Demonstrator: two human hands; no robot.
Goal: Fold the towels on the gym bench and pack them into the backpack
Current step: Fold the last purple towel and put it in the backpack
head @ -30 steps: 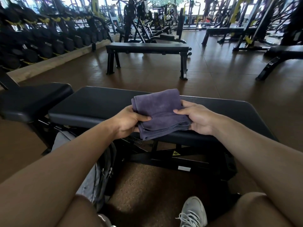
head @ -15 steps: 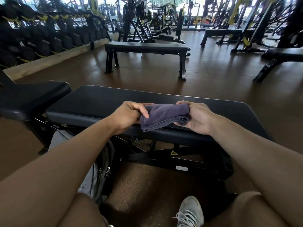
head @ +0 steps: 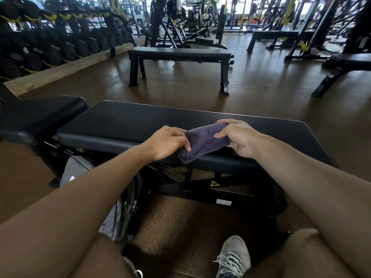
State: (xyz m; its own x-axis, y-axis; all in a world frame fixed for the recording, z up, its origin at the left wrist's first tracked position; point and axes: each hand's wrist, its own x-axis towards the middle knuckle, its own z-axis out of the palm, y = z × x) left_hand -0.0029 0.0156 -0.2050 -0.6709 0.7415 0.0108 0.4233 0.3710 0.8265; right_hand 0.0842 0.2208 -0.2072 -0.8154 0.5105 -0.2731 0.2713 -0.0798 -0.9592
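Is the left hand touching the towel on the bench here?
Touching. The head view shows the left hand with fingers curled over the towel's left end, pinching it, while the right hand holds the other end.

We record the towel [head: 202, 142] as a uniform dusky purple-grey, with no print or stripe visible. The gym bench [head: 124, 125] beneath it carries plain black padding on a black frame; we note one small yellow triangular label [head: 214, 184] and one white rectangular label [head: 223, 202] on that frame. The backpack [head: 118, 213] is light grey with darker grey panels and silver zip pulls. The floor [head: 180, 89] is brown, laid in large square tiles, and the mat [head: 170, 223] under the bench is speckled tan. The shoe [head: 233, 257] is pale grey with white laces. The dumbbell rack [head: 50, 47] shows black weights with yellow accents.
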